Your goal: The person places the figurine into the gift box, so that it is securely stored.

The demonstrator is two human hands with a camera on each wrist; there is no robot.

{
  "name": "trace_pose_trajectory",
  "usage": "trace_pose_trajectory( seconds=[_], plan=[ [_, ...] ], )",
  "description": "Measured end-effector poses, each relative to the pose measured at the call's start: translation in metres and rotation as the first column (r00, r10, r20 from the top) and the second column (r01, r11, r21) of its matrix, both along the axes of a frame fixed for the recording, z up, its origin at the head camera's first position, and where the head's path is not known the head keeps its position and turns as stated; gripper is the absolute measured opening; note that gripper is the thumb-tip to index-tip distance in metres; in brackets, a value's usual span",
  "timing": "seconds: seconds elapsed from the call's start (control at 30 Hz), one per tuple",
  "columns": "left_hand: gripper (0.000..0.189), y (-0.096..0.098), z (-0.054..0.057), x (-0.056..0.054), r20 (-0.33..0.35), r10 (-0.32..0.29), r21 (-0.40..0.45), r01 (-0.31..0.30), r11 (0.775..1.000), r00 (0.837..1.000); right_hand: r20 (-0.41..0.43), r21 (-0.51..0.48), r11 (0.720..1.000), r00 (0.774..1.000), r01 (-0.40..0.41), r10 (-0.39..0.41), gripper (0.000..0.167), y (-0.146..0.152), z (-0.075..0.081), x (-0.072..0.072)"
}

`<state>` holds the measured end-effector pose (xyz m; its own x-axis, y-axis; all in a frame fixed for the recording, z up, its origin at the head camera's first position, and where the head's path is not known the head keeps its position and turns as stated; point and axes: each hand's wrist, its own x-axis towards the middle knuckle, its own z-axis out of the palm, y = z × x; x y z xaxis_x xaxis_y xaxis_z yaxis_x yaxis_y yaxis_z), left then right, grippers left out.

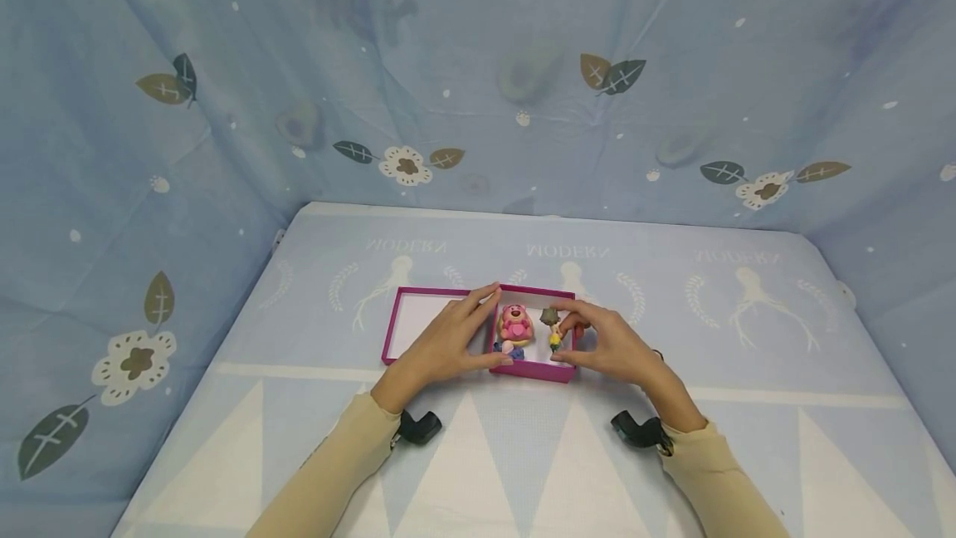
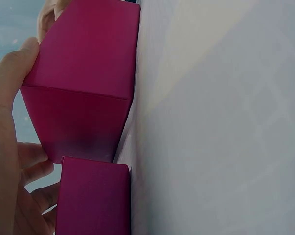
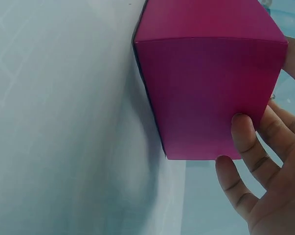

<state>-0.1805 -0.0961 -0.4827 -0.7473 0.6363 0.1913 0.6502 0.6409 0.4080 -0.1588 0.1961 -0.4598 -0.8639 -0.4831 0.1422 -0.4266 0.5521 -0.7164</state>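
Note:
A magenta box (image 1: pixel 532 369) stands with its top uncovered and toy figurines inside. One is a pink bear figurine (image 1: pixel 516 324). A small blue-and-pink figurine (image 1: pixel 514 349) sits at the front left corner, partly covered by the left thumb. My left hand (image 1: pixel 448 343) holds the box at its left side, thumb at the front rim and fingers toward the back corner. On the right, a brown-haired figurine (image 1: pixel 553 330) with yellow on it is pinched between thumb and fingers of my right hand (image 1: pixel 611 347). Other right fingertips (image 3: pixel 242 127) touch the box's outer side wall.
Left of the box lies a shallow magenta lid (image 1: pixel 421 318), white inside, partly behind the left hand. Both are on a table with a pale patterned cloth (image 1: pixel 478 455). Blue floral fabric (image 1: pixel 478 90) hangs behind and at the sides.

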Motion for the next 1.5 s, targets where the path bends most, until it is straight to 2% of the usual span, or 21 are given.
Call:
trace_pose_trajectory(
  seconds=[0.27,0.5,1.03,1.5],
  plan=[
    [0.097,0.001,0.001,0.001,0.003,-0.001,0.003,0.001,1.0,1.0,-0.071,0.006,1.0,0.997,0.011,-0.011,0.071,0.0,-0.008,-0.002],
    [0.096,0.0,0.001,0.0,-0.001,-0.008,0.008,0.008,1.0,1.0,-0.118,-0.003,0.998,0.991,0.061,-0.061,0.068,-0.001,-0.01,-0.002],
    [0.097,0.001,0.001,0.0,0.017,-0.001,0.005,0.001,1.0,1.0,0.042,-0.017,0.995,0.994,0.097,-0.096,0.064,-0.004,-0.009,-0.001],
    [0.097,0.0,0.002,0.0,0.002,-0.008,0.005,0.008,1.0,1.0,0.066,-0.001,0.997,0.995,0.075,-0.075,0.061,-0.009,-0.014,-0.009]
  ],
)
